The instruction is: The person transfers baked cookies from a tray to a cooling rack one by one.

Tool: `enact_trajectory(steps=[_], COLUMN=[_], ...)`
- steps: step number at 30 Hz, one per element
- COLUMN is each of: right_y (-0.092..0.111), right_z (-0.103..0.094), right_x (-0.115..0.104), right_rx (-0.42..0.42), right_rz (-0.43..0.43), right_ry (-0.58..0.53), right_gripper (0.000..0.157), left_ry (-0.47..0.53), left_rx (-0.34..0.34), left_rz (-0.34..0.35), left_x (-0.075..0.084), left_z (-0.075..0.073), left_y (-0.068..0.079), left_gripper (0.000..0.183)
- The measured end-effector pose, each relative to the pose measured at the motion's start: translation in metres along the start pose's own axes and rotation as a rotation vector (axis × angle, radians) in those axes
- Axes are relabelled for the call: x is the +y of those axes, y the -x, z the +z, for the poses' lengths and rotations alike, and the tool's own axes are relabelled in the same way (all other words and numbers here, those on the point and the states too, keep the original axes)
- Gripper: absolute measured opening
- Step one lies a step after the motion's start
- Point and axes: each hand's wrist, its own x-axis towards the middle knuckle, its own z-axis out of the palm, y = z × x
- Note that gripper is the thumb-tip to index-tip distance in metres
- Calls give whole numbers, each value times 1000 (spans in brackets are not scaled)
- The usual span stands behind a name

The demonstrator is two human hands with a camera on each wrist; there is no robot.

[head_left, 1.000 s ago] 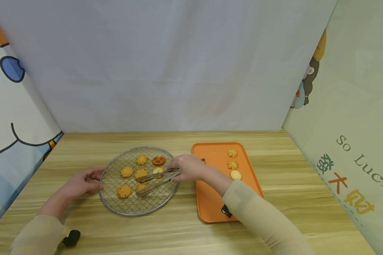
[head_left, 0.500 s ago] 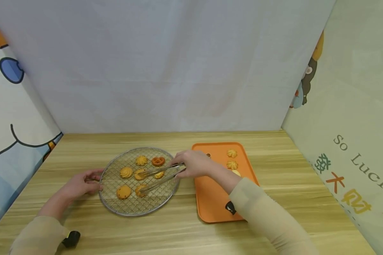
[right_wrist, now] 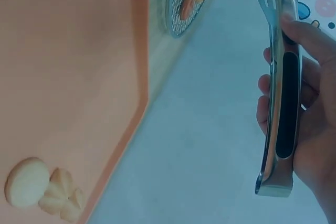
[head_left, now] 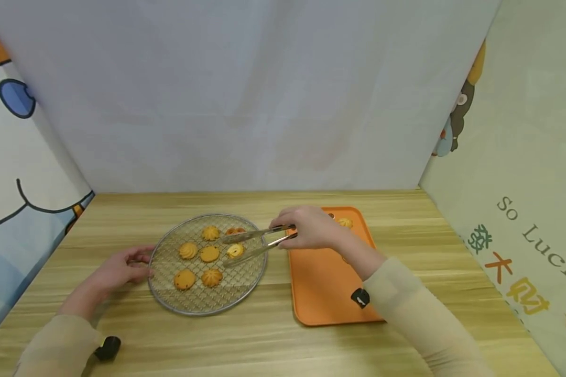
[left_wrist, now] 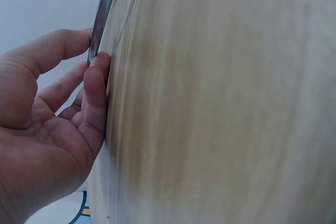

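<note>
My right hand (head_left: 311, 228) grips metal serving tongs (right_wrist: 286, 103), held over the right part of a round wire rack (head_left: 194, 313). Their two arms are spread, with nothing visibly caught between the tips. Several cookies lie on the rack, among them a swirled one (head_left: 187, 251), a smooth one (head_left: 209, 254) and a ridged one (head_left: 211, 277) near the front. A brown pretzel (head_left: 235, 231) at the back is partly covered by the tongs. At the rack's left edge my left hand (head_left: 122, 269) pinches the metal rim (left_wrist: 103, 17) between thumb and fingers.
An orange tray (head_left: 330, 293) lies right of the rack, partly under my right forearm. On it are a pale oval cookie (right_wrist: 29, 182) and a flower-shaped cookie (right_wrist: 60, 198). A grey-white cloth (head_left: 254, 104) hangs behind the wooden table (head_left: 207, 345).
The tongs have left the smooth and ridged cookies, moving right and toward the back with my right hand. Those cookies now lie uncovered on the rack. My left hand stays at the rim.
</note>
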Motion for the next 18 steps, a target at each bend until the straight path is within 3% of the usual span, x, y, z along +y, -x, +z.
enact_trajectory(steps=[18], right_y=[47], right_z=[-49], right_x=[19], right_rx=[134], right_rz=[38], right_ry=[-9], right_gripper=[39], left_ry=[-39], left_rx=[26], left_rz=[3], left_x=[-1], left_z=[1], left_y=[0], left_gripper=[77])
